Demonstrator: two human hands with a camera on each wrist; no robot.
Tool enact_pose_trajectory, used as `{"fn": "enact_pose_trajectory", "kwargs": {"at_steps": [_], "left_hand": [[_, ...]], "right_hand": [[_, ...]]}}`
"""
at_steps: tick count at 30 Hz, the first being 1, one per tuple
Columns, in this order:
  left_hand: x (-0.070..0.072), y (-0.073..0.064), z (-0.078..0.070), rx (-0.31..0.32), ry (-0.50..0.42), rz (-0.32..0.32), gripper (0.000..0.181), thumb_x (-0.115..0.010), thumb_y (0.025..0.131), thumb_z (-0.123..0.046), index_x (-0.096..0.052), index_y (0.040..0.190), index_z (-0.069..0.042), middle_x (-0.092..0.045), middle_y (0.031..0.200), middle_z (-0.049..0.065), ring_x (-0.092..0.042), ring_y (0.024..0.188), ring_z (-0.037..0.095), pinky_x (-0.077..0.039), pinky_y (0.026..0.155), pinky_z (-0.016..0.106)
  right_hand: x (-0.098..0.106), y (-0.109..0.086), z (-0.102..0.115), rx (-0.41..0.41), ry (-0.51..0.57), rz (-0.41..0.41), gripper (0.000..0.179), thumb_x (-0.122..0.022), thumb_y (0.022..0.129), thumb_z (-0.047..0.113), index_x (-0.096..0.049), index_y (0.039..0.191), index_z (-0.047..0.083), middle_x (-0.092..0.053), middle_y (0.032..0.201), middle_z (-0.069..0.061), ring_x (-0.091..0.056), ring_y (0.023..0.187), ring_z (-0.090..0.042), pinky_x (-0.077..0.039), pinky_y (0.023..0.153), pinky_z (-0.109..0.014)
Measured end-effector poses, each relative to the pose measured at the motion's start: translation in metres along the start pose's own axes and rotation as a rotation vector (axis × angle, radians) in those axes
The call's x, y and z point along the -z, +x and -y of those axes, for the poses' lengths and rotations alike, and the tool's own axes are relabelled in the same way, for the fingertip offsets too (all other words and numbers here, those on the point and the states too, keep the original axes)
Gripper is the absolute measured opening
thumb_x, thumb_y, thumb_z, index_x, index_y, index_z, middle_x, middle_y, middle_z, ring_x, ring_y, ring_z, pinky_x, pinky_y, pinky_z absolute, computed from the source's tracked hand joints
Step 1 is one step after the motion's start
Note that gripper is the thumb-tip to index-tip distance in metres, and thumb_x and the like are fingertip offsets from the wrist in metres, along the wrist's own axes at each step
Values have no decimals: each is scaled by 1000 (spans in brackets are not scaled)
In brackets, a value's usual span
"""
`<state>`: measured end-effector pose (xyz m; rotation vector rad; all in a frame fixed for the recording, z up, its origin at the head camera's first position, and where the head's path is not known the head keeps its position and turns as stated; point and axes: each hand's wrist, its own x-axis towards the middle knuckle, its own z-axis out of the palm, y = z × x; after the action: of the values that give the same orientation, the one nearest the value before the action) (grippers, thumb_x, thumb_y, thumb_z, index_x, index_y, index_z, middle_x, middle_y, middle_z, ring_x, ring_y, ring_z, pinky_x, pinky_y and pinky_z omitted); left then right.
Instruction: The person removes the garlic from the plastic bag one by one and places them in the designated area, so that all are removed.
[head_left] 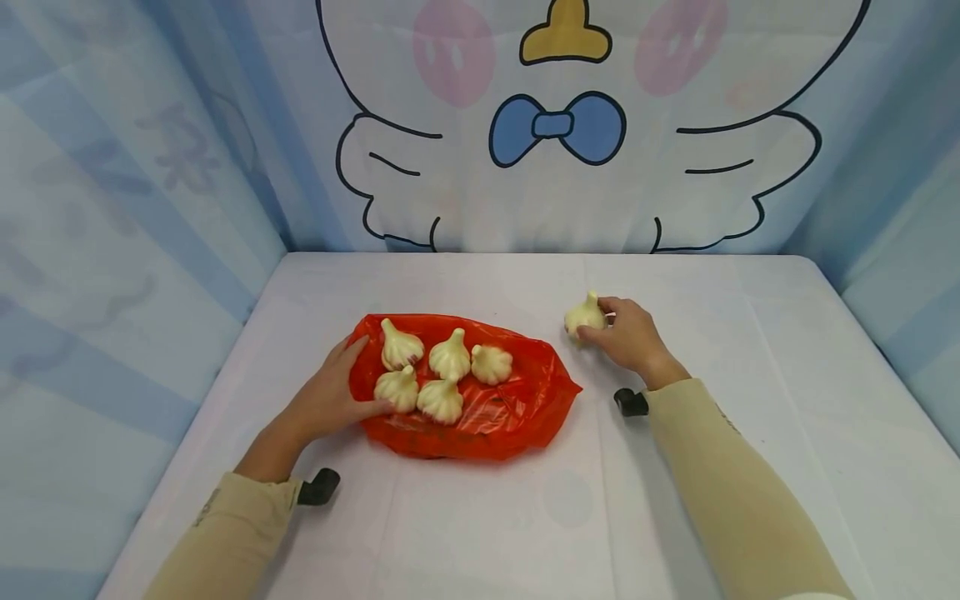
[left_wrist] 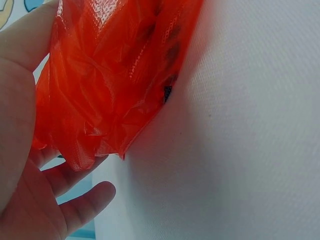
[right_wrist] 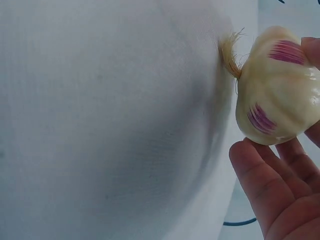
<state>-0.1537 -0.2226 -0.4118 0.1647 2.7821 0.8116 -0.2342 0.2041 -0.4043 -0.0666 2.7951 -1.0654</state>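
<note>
In the head view a red plastic bag [head_left: 517, 408] lies spread open on the table, with several white garlic bulbs [head_left: 450, 357] in it. My left hand [head_left: 327, 396] holds the bag's left end, thumb at the near rim and fingers round the far side. The left wrist view shows the red plastic [left_wrist: 115, 75] between the thumb and the spread fingers. Right of the bag, my right hand [head_left: 626, 335] pinches a single garlic bulb [head_left: 584, 317] between thumb and fingers. Up close, that bulb [right_wrist: 280, 90] has purple streaks and a tuft of dry roots facing the table.
The white-covered table [head_left: 487, 533] runs back to a curtain [head_left: 555, 208] printed with a cartoon figure and a blue bow. More curtain hangs along the left and right sides. A black wrist mount [head_left: 318, 487] sits by the left sleeve, another [head_left: 630, 402] by the right.
</note>
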Motion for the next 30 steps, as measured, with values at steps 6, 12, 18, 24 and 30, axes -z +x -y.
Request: {"fn": "enact_pose_trajectory", "kwargs": {"at_steps": [6,12,18,24,30], "left_hand": [[0,0,-1,3,-3,5,119,-80,75,-58,-16,159,-2,-13,161,24,-25,142,46,-44,98,64],[0,1,-1,2,2,2,119,-80,75,-58,-15,159,-3,-12,162,23,-25,142,46,-44,98,64],[-1,2,0,13,8,3,119,-81,75,-56,-16,159,-4,-13,162,23,-25,142,46,-45,97,64],[0,2,-2,14,9,1,118,-82,75,-53,-15,159,-4,-13,162,22,-25,143,45,-46,97,63],[1,0,-3,18,10,-4,117,-82,76,-53,-16,159,-4,-13,162,23,-25,143,45,-45,98,63]], "right_hand": [[-1,1,-3,-44,24,15,72,-65,95,31,-37,149,-6,-47,142,-25,-46,124,-39,-47,102,-49],[0,3,-3,-90,49,25,72,-63,96,33,-34,151,-3,-43,148,-24,-45,128,-39,-43,107,-50],[1,3,1,-96,42,24,72,-63,95,34,-34,152,-1,-43,148,-25,-45,129,-40,-43,107,-52],[0,3,-1,-100,34,27,75,-63,95,36,-33,152,-1,-41,150,-25,-44,132,-41,-42,107,-53],[0,3,-4,-95,22,19,76,-65,95,38,-33,153,0,-41,150,-25,-44,132,-42,-42,106,-55]]}}
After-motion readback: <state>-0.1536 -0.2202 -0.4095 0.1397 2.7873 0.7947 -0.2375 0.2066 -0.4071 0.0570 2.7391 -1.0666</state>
